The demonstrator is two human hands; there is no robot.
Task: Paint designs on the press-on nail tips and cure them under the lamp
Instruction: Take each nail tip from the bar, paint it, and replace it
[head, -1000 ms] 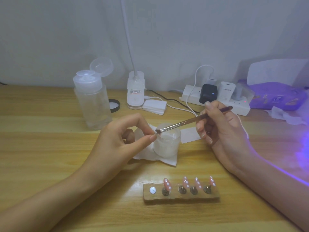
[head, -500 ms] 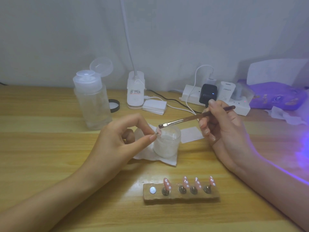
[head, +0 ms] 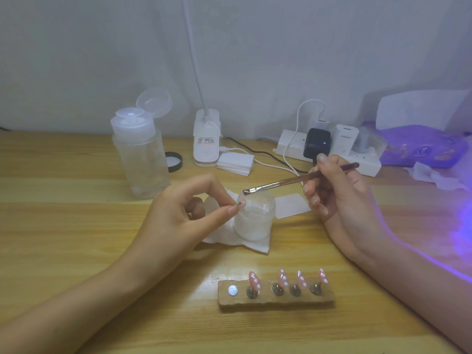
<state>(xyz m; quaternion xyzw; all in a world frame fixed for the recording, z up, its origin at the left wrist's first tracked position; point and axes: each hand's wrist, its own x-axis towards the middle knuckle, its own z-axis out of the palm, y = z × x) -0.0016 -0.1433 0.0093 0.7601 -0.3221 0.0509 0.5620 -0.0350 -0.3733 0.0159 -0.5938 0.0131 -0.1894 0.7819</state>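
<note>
My left hand (head: 184, 215) pinches a small pink nail tip (head: 241, 203) on its metal stand between thumb and forefinger, just left of a frosted white jar (head: 255, 221). My right hand (head: 339, 192) holds a thin brown brush (head: 298, 179), its bristles hovering above the jar's rim, a little above the nail tip. Near the table's front, a wooden holder (head: 275, 298) carries several pink nail tips with white dots (head: 283, 278) on metal stands, and its leftmost spot shows only a bare silver disc (head: 232, 290).
The jar stands on a white tissue (head: 229, 238). Behind are a clear pump bottle (head: 140, 154) with its lid flipped up, a black cap (head: 175, 161), a white lamp base (head: 206, 139), white pads (head: 236, 163), a power strip (head: 332, 152) and a purple pack (head: 421, 149). Violet light glows at the right edge.
My right hand has lifted the brush up and to the right, off the nail tip. My left hand has kept the nail tip in place.
</note>
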